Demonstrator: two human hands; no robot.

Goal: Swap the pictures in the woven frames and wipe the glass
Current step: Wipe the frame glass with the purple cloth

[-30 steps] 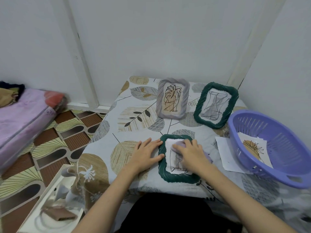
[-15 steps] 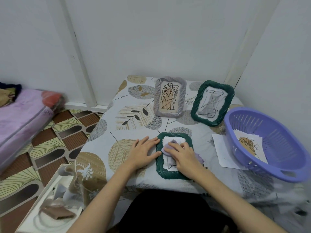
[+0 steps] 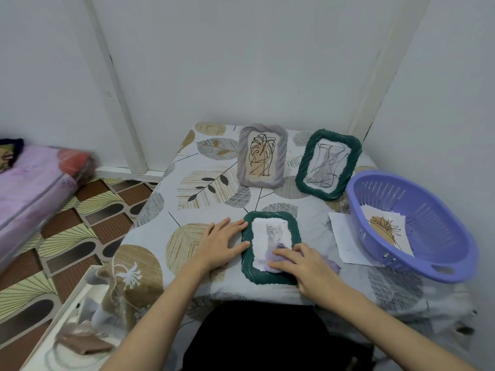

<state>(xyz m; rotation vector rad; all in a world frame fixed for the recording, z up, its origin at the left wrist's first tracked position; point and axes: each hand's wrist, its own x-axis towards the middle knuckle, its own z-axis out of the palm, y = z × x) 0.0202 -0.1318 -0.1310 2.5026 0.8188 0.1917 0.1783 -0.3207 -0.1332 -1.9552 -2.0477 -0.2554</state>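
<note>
The near green woven frame [image 3: 270, 247] is laid flat at the near edge of the worktop [image 3: 171, 210], a cat picture shown under its glass. The left hand [image 3: 222, 243] is pressed open and flat against the frame's left rim. The right hand [image 3: 308, 266] is pressed flat, fingers extended, on a lilac cloth [image 3: 330, 263] over the glass's near right corner.

Judged risks: with the frame so near the edge, a hard wipe could push it off; uneven pressure could crack the glass or shift the picture.

2 more frames, grey [image 3: 262, 155] and green [image 3: 328, 164], are propped at the far side; a purple basket [image 3: 434, 236] holding a print is at right. No legible writing or brand is seen.
</note>
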